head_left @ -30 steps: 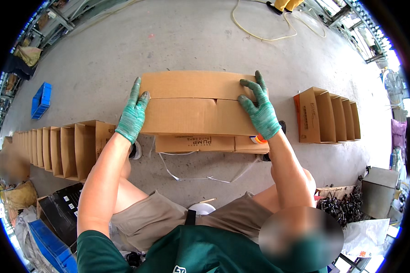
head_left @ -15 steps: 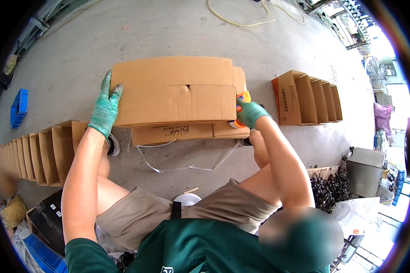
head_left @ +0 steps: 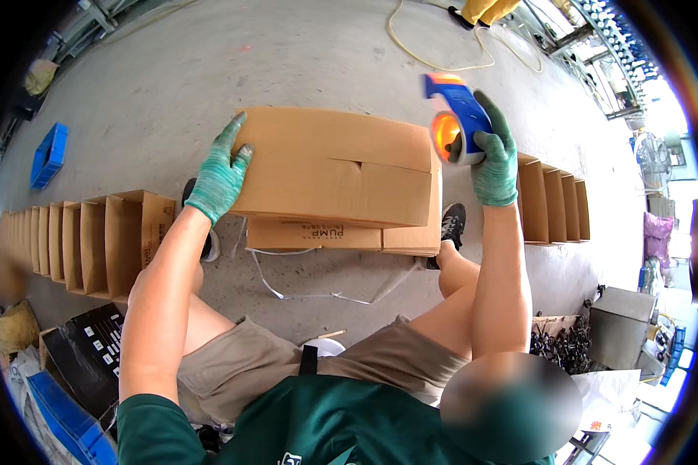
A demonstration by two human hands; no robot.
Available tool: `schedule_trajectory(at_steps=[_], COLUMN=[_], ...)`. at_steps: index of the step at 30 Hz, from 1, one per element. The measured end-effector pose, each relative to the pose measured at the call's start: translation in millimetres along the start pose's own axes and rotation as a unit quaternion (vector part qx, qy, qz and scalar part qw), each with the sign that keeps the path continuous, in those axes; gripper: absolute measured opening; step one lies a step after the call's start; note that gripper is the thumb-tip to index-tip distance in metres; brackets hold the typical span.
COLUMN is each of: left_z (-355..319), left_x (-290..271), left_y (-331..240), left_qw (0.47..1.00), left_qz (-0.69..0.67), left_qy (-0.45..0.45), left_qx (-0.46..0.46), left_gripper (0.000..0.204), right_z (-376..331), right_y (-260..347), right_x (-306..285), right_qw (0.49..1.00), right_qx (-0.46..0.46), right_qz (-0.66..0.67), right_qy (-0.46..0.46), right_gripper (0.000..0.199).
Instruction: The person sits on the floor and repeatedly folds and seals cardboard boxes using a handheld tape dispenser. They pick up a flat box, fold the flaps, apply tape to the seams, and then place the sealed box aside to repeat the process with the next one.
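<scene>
Hands, both gloved in green, differ in grip: the left hand (head_left: 217, 180) is spread, thumb apart from the fingers, against the left end of a brown carton (head_left: 302, 167); the right hand (head_left: 497, 159) is curled round a blue tape dispenser (head_left: 467, 108), raised just beside the carton's right end. The carton lies in the middle of the scene, on a stack of what look like flattened cartons (head_left: 283, 239). Its upper flaps (head_left: 380, 143) are folded down, so the closing looks done; the seam (head_left: 395, 167) shows bare, with no tape to be made out, so the top seems untaped. The underside is hidden.

On the near side of the stack, a white strap (head_left: 281, 297) lies loose on the grey floor (head_left: 326, 62). To the left stands a long row of open cartons (head_left: 122, 248), to the right a shorter open row (head_left: 557, 205); neither looks closed like the middle one. Farther left sits a blue crate (head_left: 49, 156); near left, a black box (head_left: 77, 356). Near right are a grey box (head_left: 619, 322) and a heap of small dark parts (head_left: 564, 341). On the far side, a yellow hose (head_left: 440, 67) curves beside another person's yellow trousers (head_left: 488, 11).
</scene>
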State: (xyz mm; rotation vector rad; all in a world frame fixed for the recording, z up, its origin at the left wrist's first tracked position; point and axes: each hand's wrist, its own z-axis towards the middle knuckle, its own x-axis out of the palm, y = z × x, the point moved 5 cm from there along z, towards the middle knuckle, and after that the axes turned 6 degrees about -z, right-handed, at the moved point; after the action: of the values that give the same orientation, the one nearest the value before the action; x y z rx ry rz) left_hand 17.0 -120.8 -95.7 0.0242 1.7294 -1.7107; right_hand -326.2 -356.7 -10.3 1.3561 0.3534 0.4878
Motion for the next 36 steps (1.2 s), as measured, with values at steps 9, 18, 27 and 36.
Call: schedule_trajectory(at_steps=[9,18,27,36], left_z=[3.4,-3.0,-18.4,-15.3], left_x=[1.2,18.5,82.3,86.5], left_y=[-4.0,-77.4,-84.4,-94.3], left_qw=[1.0,0.986,0.822,0.845], left_qz=[0.018,-0.129,-0.49,-0.475], left_qy=[-0.007,0.018,0.107,0.139], left_qx=[-0.008,-0.103,-0.271,-0.2], left_gripper=[0.054,0.034,0.063,0.076], right_z=[10.3,12.7,12.5,10.6], right_y=[-23.0,-40.1,-38.9,-32.4], right_x=[89.8,49.5,53.9,60.7], right_qw=[0.956,0.919,0.921,0.914], right_qx=[0.074,0.129,0.119,0.105], right_qz=[-0.148,-0.201,-0.199,-0.237], right_qy=[0.243,0.314,0.312,0.313], right_gripper=[0.053,0.063,0.066,0.06])
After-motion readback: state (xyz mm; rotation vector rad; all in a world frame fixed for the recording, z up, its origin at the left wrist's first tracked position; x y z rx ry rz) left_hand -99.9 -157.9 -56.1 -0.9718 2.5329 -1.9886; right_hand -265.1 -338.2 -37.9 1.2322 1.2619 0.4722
